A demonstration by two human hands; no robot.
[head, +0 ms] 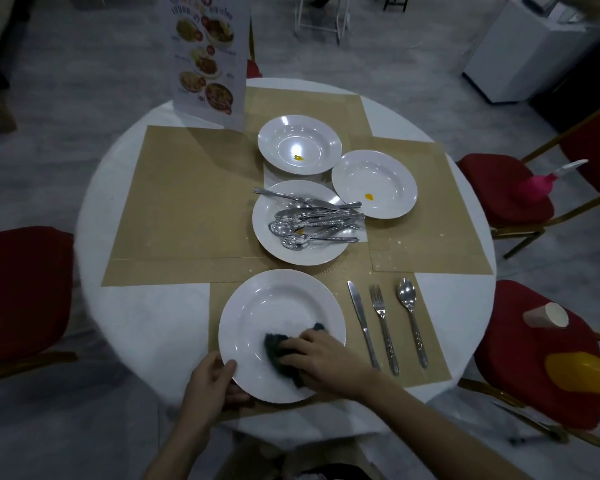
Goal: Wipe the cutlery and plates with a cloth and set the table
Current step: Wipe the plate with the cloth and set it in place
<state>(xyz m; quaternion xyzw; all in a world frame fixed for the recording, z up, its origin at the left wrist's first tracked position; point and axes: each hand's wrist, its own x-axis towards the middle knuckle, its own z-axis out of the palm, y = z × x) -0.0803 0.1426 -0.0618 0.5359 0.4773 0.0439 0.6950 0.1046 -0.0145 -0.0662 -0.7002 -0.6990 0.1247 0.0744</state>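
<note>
Right hand (321, 355) presses flat on the dark cloth (284, 351), fingers spread over it inside the near plate (257, 306); left hand (210, 379) grips that plate's rim at the table's (136, 323) near edge, thumb on top, fingers curled under; just right of the plate, on the same placemat (426, 362), knife (361, 317), fork (381, 323) and spoon (411, 313) lie side by side; toward the table's middle, a plate (267, 244) heaped with cutlery (312, 220); beyond it, two plates with yellow spots, one at the far side (298, 123), one toward the right edge (395, 171); menu card (208, 57) stands at the far left edge.
</note>
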